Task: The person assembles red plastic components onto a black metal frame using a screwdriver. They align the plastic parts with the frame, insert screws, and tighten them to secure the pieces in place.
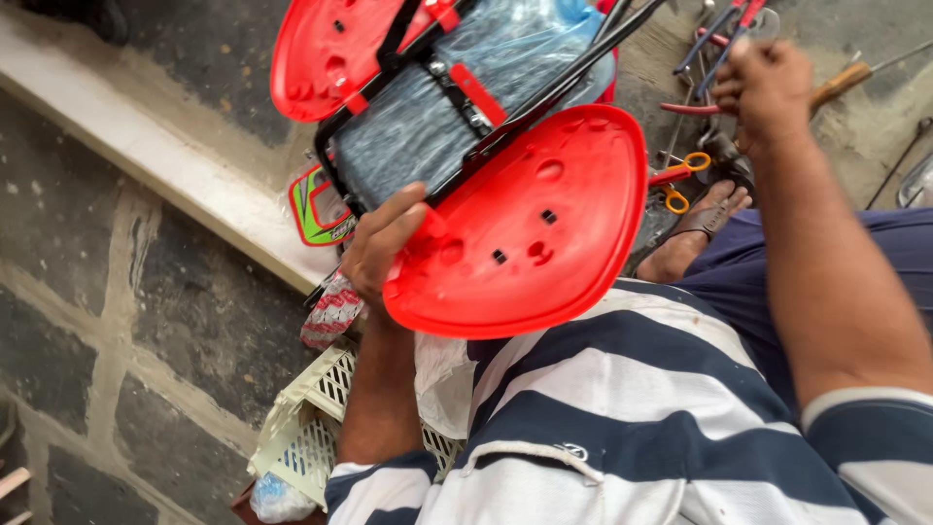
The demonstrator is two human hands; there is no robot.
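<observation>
A dark stone floor (107,321) with pale joints is seen at the left, crossed by a light kerb (146,146). A white crate (306,428) is set beside it. The red shell (525,228), fixed to a black frame (505,112), is gripped at its edge by the left hand (384,243). At the right, the right hand (763,83) is closed on pliers (714,44) above scattered tools (685,170).
</observation>
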